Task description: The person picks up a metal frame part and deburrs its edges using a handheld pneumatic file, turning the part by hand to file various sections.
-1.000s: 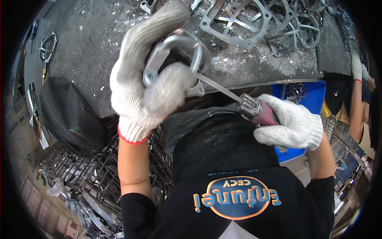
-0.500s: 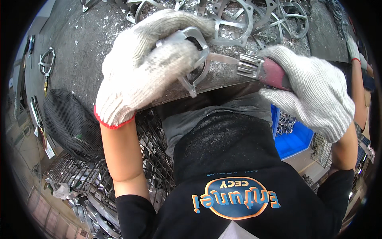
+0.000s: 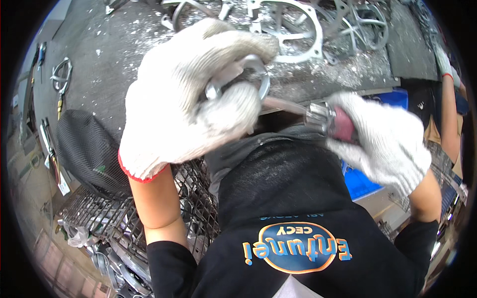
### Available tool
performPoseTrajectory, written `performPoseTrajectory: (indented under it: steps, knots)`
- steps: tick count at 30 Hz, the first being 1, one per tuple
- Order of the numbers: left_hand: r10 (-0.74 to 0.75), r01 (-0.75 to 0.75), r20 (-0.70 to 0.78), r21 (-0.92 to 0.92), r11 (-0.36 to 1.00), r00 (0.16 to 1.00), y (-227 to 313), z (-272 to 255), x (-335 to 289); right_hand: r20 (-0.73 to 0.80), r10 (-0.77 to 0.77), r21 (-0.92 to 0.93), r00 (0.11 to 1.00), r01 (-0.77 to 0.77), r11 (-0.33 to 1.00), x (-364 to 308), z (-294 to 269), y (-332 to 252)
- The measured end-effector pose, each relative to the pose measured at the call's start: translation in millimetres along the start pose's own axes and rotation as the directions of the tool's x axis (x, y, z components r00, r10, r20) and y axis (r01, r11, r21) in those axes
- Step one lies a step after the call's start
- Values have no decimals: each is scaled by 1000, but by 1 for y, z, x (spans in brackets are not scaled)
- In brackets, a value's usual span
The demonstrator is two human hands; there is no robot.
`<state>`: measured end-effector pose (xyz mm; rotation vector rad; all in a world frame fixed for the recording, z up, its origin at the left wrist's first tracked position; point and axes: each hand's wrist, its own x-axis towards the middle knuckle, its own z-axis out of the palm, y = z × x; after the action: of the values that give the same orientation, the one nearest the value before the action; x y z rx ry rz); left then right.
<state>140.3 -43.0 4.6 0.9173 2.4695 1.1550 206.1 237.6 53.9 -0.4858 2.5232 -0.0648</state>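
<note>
My left hand (image 3: 169, 104), in a white knit glove with a red cuff, is closed around a small silver metal casting (image 3: 264, 82) with a curved rim. Its fingers hide much of the part. My right hand (image 3: 385, 141), also gloved, grips a red-bodied hand tool (image 3: 343, 124) with a ribbed metal head. From that head a thin, flat, brownish strip (image 3: 284, 105) reaches left to the lower edge of the casting; blur hides whether they touch. Both hands are above my lap at the bench's front edge.
Several silver ring-shaped castings (image 3: 298, 35) lie on the dusty grey bench (image 3: 109, 64). A black mesh bag (image 3: 89, 149) hangs at left above a wire basket (image 3: 104, 213) of metal parts. A blue bin (image 3: 360, 184) stands at right, near another person's arm (image 3: 449, 119).
Both hands have come down and nearer to me with the casting and the tool. The casting has turned in my left hand, and less of it shows.
</note>
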Motion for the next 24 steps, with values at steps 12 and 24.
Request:
performPoseTrajectory:
  steps: [12,24]
  knots:
    - [-199,-53,-504,-442,896,840,-39,18,-84,96,-72,389,993,29,921,-29,40,5]
    - [-1,158,-448,314,936,894,-33,32,-66,-90,23,479,996,24,877,-18,41,1]
